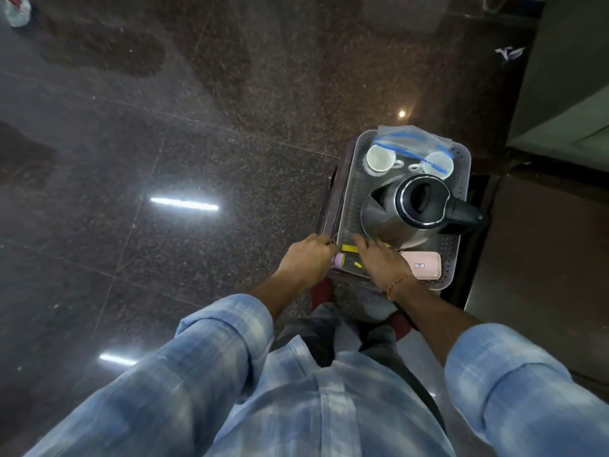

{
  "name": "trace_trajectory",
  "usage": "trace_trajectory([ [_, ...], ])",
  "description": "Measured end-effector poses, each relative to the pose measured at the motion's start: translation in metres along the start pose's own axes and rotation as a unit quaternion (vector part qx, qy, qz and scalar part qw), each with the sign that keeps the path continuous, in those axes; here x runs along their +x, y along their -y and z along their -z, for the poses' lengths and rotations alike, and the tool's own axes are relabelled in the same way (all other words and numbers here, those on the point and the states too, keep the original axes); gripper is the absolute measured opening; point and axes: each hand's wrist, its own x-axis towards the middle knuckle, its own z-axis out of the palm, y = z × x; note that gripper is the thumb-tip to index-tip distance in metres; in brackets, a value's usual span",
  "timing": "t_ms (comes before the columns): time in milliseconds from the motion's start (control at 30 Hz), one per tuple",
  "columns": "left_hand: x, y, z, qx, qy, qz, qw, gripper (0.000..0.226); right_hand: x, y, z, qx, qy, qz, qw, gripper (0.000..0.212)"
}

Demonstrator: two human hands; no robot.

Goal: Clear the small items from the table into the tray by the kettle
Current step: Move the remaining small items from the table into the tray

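Note:
A clear perforated tray [463, 166] sits on a small dark table [333, 199]. In it stand a steel kettle [395, 219] with an open top, two white cups [379, 159] and a plastic bag [412, 135]. A pink case [423, 264] lies at the tray's near end, next to yellow packets [351, 248]. My left hand [306, 258] is closed around a small pink-lilac bottle [338, 259] at the tray's near left corner. My right hand [379, 258] lies flat over the tray's near end, fingers spread, covering part of the packets.
Polished dark granite floor [164, 143] surrounds the table on the left and beyond. A grey cabinet or wall [566, 77] rises at the right. My legs and blue checked shirt fill the lower frame. A white bag [16, 9] lies at far left.

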Motion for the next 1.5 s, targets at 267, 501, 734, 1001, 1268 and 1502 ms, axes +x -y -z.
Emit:
trace_trajectory([
  [267, 0.019, -0.015, -0.004, 0.024, -0.024, -0.008, 0.999, 0.027, -0.027, -0.015, 0.002, 0.018, -0.015, -0.008, 1.000, 0.055],
  [501, 0.040, -0.024, -0.012, 0.057, -0.017, -0.009, 0.998, 0.022, -0.076, -0.049, -0.011, 0.079, -0.050, -0.052, 0.994, 0.048],
  [734, 0.046, -0.021, -0.015, 0.068, -0.001, -0.004, 0.998, 0.025, -0.105, -0.075, -0.017, 0.088, -0.036, -0.112, 0.989, 0.053],
  [1001, 0.053, -0.041, -0.006, 0.079, -0.001, -0.044, 0.996, 0.031, -0.127, -0.081, -0.001, 0.112, -0.100, -0.162, 0.975, 0.049],
  [1268, 0.062, -0.122, -0.002, 0.146, 0.055, -0.171, 0.973, 0.032, -0.208, -0.114, -0.022, 0.172, -0.109, -0.267, 0.942, 0.048],
  [1502, 0.076, -0.252, -0.024, 0.165, 0.076, -0.267, 0.946, 0.045, -0.301, -0.172, -0.064, 0.241, -0.163, -0.348, 0.891, 0.048],
])
